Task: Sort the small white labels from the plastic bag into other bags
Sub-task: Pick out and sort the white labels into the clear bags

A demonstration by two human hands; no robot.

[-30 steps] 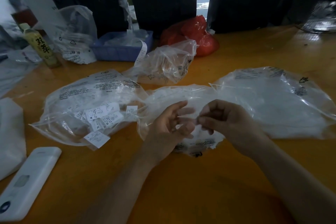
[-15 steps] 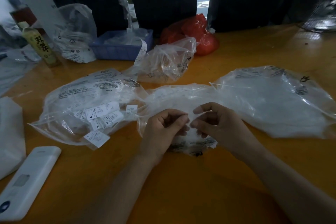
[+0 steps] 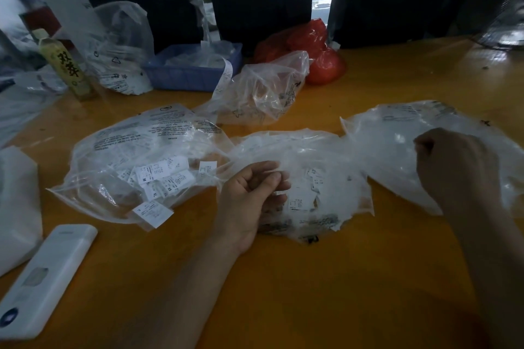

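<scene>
Three clear plastic bags lie in a row on the orange table [image 3: 283, 292]. The left bag [image 3: 119, 139] holds several small white labels [image 3: 161, 178], and one label [image 3: 151, 212] pokes out at its mouth. The middle bag [image 3: 326, 156] holds a few more labels [image 3: 300, 201]. My left hand [image 3: 252, 195] hovers over the middle bag's left end, thumb against curled fingertips, with a bit of white label showing under them. My right hand [image 3: 453, 170] is over the right bag [image 3: 397, 133], its fingers curled in a pinch; what it holds is hidden.
A white remote-like device [image 3: 48, 278] lies at the front left beside a white bag [image 3: 17, 207]. Along the back are a drink bottle [image 3: 68, 71], a printed bag [image 3: 122, 48], a blue tray [image 3: 192, 76], a crumpled clear bag [image 3: 263, 93] and a red bag [image 3: 314, 51].
Both hands were together over the middle bag, pinching a label between them. My right hand has since moved right, over the right bag, while my left hand stayed in place.
</scene>
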